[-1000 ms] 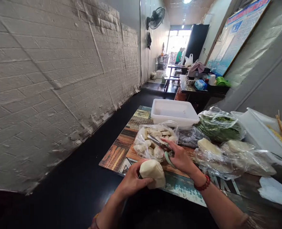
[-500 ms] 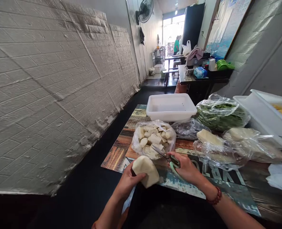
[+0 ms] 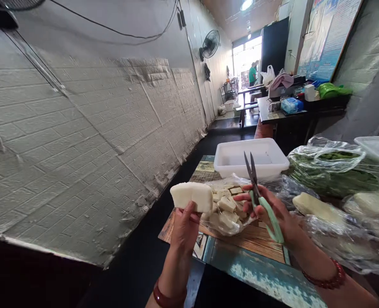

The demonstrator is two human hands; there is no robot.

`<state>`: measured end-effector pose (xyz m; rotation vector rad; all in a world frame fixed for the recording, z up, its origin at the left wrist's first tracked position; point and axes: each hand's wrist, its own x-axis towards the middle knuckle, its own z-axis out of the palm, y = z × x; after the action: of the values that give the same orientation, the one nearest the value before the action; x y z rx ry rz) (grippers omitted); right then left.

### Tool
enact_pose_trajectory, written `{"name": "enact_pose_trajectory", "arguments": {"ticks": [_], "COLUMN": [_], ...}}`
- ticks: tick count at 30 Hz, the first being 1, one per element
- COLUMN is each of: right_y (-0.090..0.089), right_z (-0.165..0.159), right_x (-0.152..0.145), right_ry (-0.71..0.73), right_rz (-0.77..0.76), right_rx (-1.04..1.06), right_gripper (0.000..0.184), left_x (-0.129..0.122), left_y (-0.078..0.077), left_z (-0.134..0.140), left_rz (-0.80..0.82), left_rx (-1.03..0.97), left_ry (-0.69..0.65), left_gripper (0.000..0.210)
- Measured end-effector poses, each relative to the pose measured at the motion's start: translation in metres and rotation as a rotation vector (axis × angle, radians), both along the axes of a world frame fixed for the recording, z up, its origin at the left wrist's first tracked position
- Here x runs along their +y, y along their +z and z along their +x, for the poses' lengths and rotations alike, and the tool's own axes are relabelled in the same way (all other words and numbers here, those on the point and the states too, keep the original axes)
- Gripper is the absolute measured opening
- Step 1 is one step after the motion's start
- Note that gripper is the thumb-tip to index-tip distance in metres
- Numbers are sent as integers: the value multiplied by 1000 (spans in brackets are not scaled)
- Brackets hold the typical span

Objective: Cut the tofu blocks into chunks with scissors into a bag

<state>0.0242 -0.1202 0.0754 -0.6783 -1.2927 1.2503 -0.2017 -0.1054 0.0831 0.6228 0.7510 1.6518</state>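
My left hand (image 3: 186,226) grips a pale cream-coloured slab (image 3: 192,196) with rounded corners, thumb across its near face, held up left of the bag. In my right hand (image 3: 272,209) is a pair of scissors (image 3: 254,175) with light green handles. Their dark blades point upward, close together, and do not touch the slab. Behind and between my hands sits a clear plastic bag (image 3: 213,220) of cut cream-coloured chunks (image 3: 227,204), partly hidden by the slab and my right fingers.
A white plastic tub (image 3: 250,170) stands behind the bag. To the right are a plastic bag of green leaves (image 3: 333,171) and another pale slab (image 3: 314,207) lying on wrapped ones. The patterned tabletop (image 3: 250,261) ends close to me. A brick-textured wall (image 3: 80,171) runs along the left.
The slab has come up, its broad face now toward me. My right hand has lifted the scissors away from the bag and turned the blades upward. The camera view has shifted left and up.
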Motion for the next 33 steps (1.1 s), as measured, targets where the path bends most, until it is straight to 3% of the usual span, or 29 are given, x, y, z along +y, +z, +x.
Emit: {"name": "enact_pose_trajectory", "arguments": {"ticks": [4, 6, 9, 12, 17, 19, 23, 26, 30, 33], "right_y": [-3, -9, -16, -17, -10, -8, -9, -12, -19, -23], "right_z": [-18, -30, -40, -36, -24, -25, -30, -23, 1, 16], "right_x": [17, 28, 40, 44, 36, 32, 32, 34, 33, 27], "right_ry": [-39, -128, -261, -315, -277, -274, -311, -315, -82, 27], "right_rz": [-54, -60, 18, 112, 310, 349, 343, 222, 32, 40], "right_rx": [-39, -93, -160, -164, -201, -252, -305, -239, -218, -366], "right_gripper": [55, 65, 60, 53, 43, 42, 41, 39, 52, 56], "left_x": [7, 9, 7, 1, -14, -17, -16, -15, -8, 4], "left_y": [1, 1, -1, -3, -10, -16, -25, -19, -3, 3], "left_z": [15, 26, 33, 24, -4, -9, -7, -8, -10, -8], "left_rz": [36, 59, 95, 85, -5, -62, -140, -59, 41, 62], "left_rx": [31, 41, 70, 159, 200, 136, 101, 106, 139, 175], "left_ry": [-57, -124, -197, -267, -565, -540, -361, -296, -227, -236], "left_gripper": [49, 48, 54, 67, 80, 74, 46, 51, 59, 74]}}
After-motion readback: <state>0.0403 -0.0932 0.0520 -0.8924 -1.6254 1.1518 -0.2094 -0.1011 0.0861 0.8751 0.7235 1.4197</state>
